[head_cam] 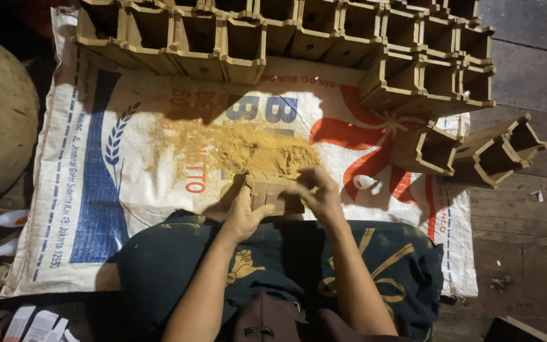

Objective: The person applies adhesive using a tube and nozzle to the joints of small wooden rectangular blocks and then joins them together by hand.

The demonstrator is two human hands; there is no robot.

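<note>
Both hands, the left hand (243, 215) and right hand (319, 190), are gripping the small wooden box (273, 192), which might be slipping into the sawdust pile (254, 151).

Bare forearms, no sleeves, no rings or watch on either of the hands (283, 199). Lower part of the frame shows a dark green garment (178, 253) with yellow-gold printed patterns across the lap.

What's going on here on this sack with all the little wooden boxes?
A person seated on the floor grips a small wooden box with both hands: left hand at its side, right hand over its top. It sits by a pile of yellowish sawdust on a printed woven sack. Rows of similar open boxes lie beyond.
</note>
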